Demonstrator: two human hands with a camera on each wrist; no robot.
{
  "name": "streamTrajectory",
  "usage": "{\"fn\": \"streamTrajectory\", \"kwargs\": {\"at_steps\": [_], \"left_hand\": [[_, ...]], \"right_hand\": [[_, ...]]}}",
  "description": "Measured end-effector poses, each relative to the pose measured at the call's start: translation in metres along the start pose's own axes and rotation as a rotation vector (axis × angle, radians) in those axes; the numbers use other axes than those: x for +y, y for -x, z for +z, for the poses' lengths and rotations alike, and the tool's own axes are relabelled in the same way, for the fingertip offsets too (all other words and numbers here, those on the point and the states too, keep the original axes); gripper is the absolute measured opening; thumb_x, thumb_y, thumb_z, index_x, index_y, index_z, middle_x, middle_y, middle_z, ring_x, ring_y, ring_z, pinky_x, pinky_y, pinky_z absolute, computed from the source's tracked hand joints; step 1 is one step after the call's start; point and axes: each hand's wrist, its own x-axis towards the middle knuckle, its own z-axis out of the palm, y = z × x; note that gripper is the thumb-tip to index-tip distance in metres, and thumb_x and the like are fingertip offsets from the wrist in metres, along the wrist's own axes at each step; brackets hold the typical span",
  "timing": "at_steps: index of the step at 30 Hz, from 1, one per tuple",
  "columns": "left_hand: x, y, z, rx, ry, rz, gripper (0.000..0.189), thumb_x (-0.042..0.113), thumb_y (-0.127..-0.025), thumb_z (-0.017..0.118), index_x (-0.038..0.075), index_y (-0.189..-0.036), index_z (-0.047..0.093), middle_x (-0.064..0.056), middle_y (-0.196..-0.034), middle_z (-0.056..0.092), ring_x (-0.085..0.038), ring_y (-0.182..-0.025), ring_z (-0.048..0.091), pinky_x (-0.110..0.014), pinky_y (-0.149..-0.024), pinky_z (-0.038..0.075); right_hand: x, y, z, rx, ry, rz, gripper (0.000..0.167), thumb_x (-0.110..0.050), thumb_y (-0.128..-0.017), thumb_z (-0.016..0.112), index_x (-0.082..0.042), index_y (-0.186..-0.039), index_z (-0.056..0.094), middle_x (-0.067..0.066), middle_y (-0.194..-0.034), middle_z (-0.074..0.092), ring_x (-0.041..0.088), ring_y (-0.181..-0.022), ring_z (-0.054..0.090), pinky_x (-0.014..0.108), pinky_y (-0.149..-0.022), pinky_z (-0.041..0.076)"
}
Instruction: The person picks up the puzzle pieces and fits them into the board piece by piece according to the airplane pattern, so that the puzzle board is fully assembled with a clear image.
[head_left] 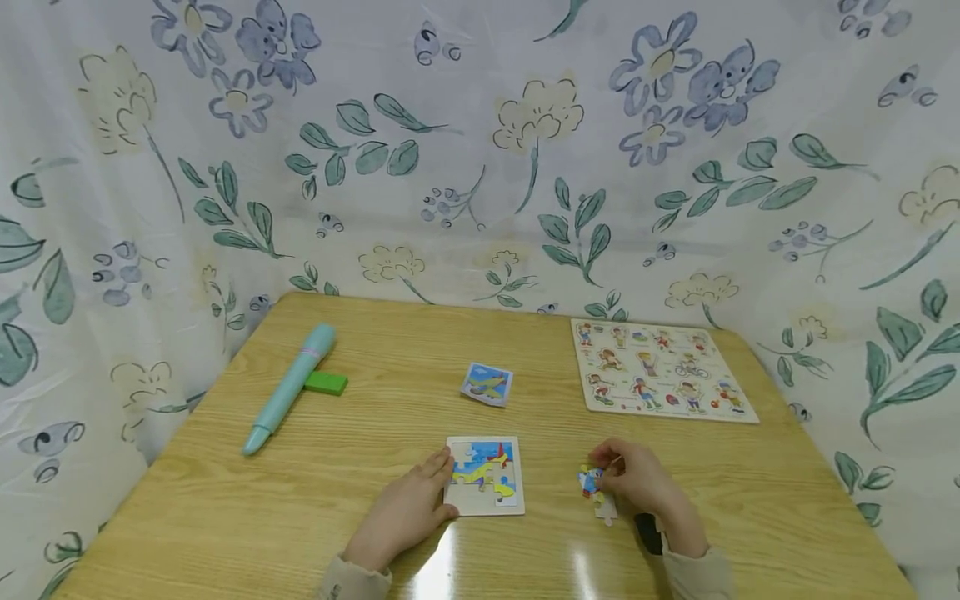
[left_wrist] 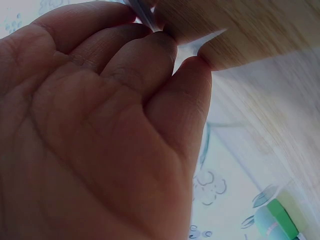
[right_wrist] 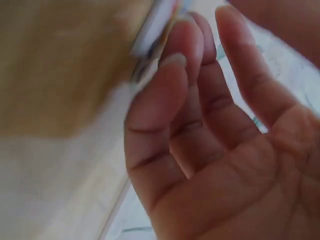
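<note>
A light beige fabric sleeve (head_left: 356, 581) with a small dark mark reaches the wrist of the bare left hand (head_left: 405, 507); a matching light beige fabric sleeve (head_left: 699, 575) ends at the wrist of the bare right hand (head_left: 637, 479). A black, rounded object (head_left: 648, 534) shows beside the right cuff, its details indistinct. Creases line both palms.

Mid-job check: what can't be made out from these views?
Head: exact number of loose puzzle pieces; the right grip covers part of them.
Head: full shape of the dark object; the right forearm overlaps it.
Left wrist: picture in the puzzle tray; fingers and the top edge block it.
Right wrist: the white-edged item; blurred, cut off by the top edge.
</note>
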Motion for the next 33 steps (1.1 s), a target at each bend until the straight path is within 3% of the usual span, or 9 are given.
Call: {"fn": "streamTrajectory", "kwargs": {"at_steps": [6, 13, 21, 26, 33], "left_hand": [[-0.0015, -0.0001, 0.0001, 0.017, -0.005, -0.005, 0.071, 0.035, -0.084, 0.072, -0.005, -0.138, 0.049, -0.020, -0.149, 0.043, -0.037, -0.135, 0.046, -0.054, -0.107, 0.043], [-0.0015, -0.0004, -0.0005, 0.016, -0.003, 0.000, 0.071, 0.035, -0.084, 0.072, -0.005, -0.138, 0.049, -0.020, -0.149, 0.043, -0.037, -0.136, 0.045, -0.054, -0.107, 0.044], [0.0003, -0.0001, -0.0016, -0.002, 0.009, -0.002, 0.071, 0.036, -0.085, 0.071, -0.005, -0.139, 0.048, -0.020, -0.150, 0.042, -0.037, -0.136, 0.044, -0.055, -0.107, 0.043], [0.0013, 0.0001, -0.0020, -0.011, 0.014, 0.002, 0.071, 0.035, -0.085, 0.070, -0.005, -0.139, 0.047, -0.021, -0.150, 0.042, -0.038, -0.136, 0.044, -0.055, -0.108, 0.042], [0.0024, 0.0010, -0.0005, -0.015, 0.006, 0.007, 0.070, 0.036, -0.086, 0.070, -0.003, -0.140, 0.047, -0.018, -0.151, 0.041, -0.036, -0.139, 0.041, -0.054, -0.110, 0.041]], "right_hand": [[0.0007, 0.0041, 0.0016, -0.055, 0.053, -0.042, 0.046, -0.015, -0.073, 0.084, 0.001, -0.110, 0.063, 0.011, -0.107, 0.065, 0.013, -0.083, 0.052, 0.019, -0.067, 0.046], [0.0003, 0.0014, 0.0047, -0.032, 0.014, 0.003, 0.031, -0.010, -0.078, 0.079, -0.001, -0.102, 0.062, 0.007, -0.092, 0.062, 0.013, -0.073, 0.047, 0.020, -0.059, 0.042], [0.0044, 0.0016, 0.0008, 0.039, 0.027, 0.026, 0.018, -0.005, -0.089, 0.065, -0.004, -0.107, 0.066, 0.004, -0.087, 0.060, 0.011, -0.071, 0.049, 0.020, -0.057, 0.043], [0.0048, 0.0016, -0.0013, 0.057, 0.035, 0.029, 0.019, -0.009, -0.095, 0.060, -0.006, -0.113, 0.066, 0.005, -0.088, 0.064, 0.009, -0.073, 0.053, 0.020, -0.057, 0.045], [0.0000, -0.0010, -0.0003, 0.000, -0.138, 0.048, 0.032, -0.006, -0.100, 0.047, 0.000, -0.130, 0.056, 0.009, -0.085, 0.055, 0.009, -0.063, 0.051, 0.020, -0.052, 0.045]]}}
